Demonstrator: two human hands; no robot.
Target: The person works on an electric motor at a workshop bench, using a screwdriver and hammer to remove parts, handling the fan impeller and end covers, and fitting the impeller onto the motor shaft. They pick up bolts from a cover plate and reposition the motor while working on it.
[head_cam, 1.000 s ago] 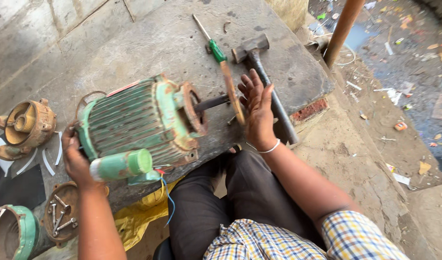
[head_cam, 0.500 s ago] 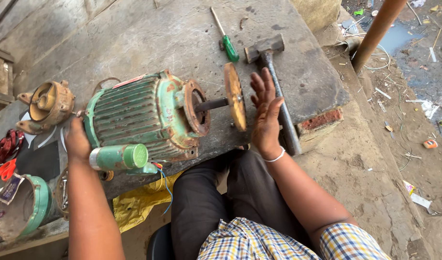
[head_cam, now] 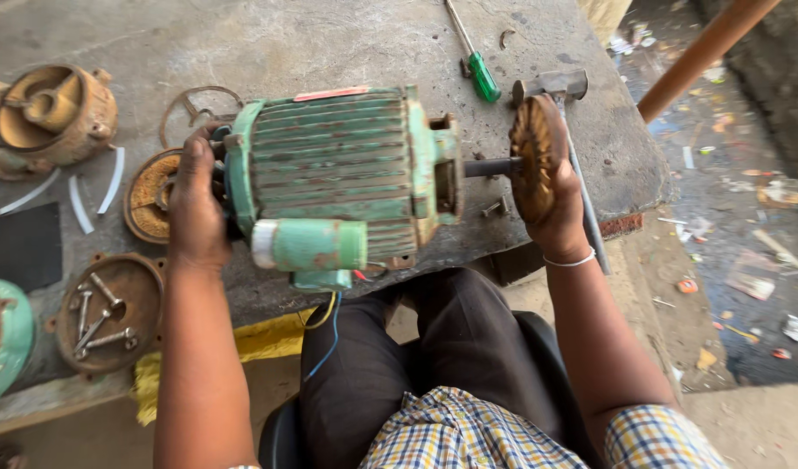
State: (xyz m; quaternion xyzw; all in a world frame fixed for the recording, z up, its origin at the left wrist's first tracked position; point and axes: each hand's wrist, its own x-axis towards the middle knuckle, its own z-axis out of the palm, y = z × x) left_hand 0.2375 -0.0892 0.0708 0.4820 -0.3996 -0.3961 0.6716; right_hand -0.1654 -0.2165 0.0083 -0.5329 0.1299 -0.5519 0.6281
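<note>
A green ribbed electric motor (head_cam: pixel 338 169) lies on its side on a concrete slab (head_cam: pixel 312 43), with a green cylinder (head_cam: pixel 308 245) fixed along its near side. My left hand (head_cam: pixel 195 204) presses against the motor's left end. A dark shaft (head_cam: pixel 490 167) sticks out of the right end and carries a rusty disc-shaped impeller (head_cam: pixel 536 156). My right hand (head_cam: pixel 560 213) grips that impeller from below and behind.
A hammer (head_cam: pixel 560 87) and a green-handled screwdriver (head_cam: pixel 473 56) lie beyond the impeller. Rusty housings (head_cam: pixel 47 117), a rusty end cover (head_cam: pixel 151 195) and a round lid holding bolts (head_cam: pixel 108 313) sit at the left. The slab ends at the right above littered ground.
My right hand has closed around the impeller, where before it lay open beside it. The left hand shifted from the motor's lower corner up to its end face. The view has come closer.
</note>
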